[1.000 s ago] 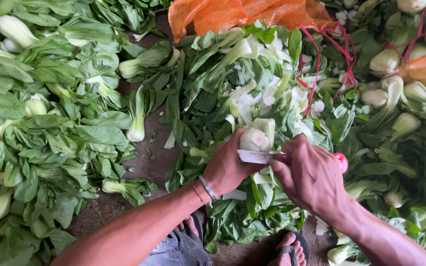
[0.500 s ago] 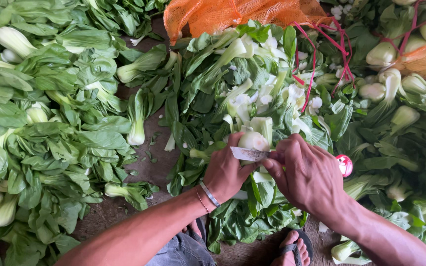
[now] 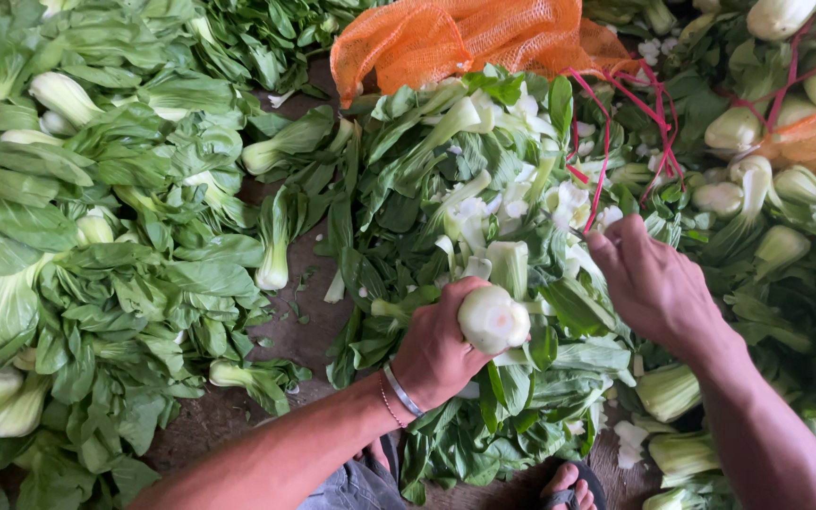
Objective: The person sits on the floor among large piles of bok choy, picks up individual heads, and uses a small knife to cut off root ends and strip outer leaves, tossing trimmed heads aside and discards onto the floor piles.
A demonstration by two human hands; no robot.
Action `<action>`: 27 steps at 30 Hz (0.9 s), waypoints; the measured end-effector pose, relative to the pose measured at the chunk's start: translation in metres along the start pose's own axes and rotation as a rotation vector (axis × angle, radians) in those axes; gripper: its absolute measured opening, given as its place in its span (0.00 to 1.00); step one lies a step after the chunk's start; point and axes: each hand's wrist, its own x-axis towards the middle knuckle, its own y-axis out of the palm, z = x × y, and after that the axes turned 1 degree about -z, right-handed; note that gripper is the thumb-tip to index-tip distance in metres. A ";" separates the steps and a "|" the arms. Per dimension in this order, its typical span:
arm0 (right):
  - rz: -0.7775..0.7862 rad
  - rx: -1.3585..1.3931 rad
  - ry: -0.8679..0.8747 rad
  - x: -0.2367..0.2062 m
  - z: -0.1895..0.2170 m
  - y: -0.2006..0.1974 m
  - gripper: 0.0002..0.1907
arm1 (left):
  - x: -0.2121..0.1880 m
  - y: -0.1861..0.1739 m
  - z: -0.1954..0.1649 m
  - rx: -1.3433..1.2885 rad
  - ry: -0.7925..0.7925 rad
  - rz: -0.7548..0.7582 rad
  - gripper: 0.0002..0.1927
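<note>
The bok choy head (image 3: 494, 319) sits in the left hand (image 3: 438, 351), its pale cut base turned up toward the camera and toward the person's right. Its long axis runs from that base down and away into the leaves (image 3: 521, 397) that hang below and to the near side of the fist. The left hand is wrapped closed around the stalk just behind the base, a metal bracelet (image 3: 404, 391) on its wrist.

The right hand (image 3: 658, 283) lies to the right of the cut base and a little farther out, apart from it, with a gap of greens between. Its fingers are curled narrow, as if pinching something thin; a sliver shows at the fingertips, but I cannot tell what it is.

Beyond both hands lies the heap of trimmed greens (image 3: 484, 179) on the floor (image 3: 299, 321), then an orange net sack (image 3: 465, 38). Left of the left hand spreads a wide pile of leafy heads (image 3: 77, 246); right of the right hand lie more white-stemmed heads (image 3: 757, 189).
</note>
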 end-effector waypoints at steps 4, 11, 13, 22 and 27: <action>0.030 0.234 -0.007 -0.011 -0.028 0.021 0.13 | 0.000 0.008 0.010 0.007 -0.145 0.014 0.37; 0.412 0.538 0.425 -0.024 -0.053 0.064 0.19 | -0.027 0.046 0.045 -0.290 -1.119 0.497 0.49; 0.453 0.718 0.535 -0.031 -0.063 0.076 0.20 | -0.060 0.058 0.051 -0.309 -1.161 0.737 0.36; 0.442 1.095 0.825 -0.056 -0.128 0.109 0.21 | 0.076 -0.072 0.045 -1.165 -0.836 -0.137 0.54; 0.455 1.190 0.875 -0.088 -0.154 0.125 0.22 | 0.158 -0.219 0.067 -1.235 -0.509 -0.876 0.65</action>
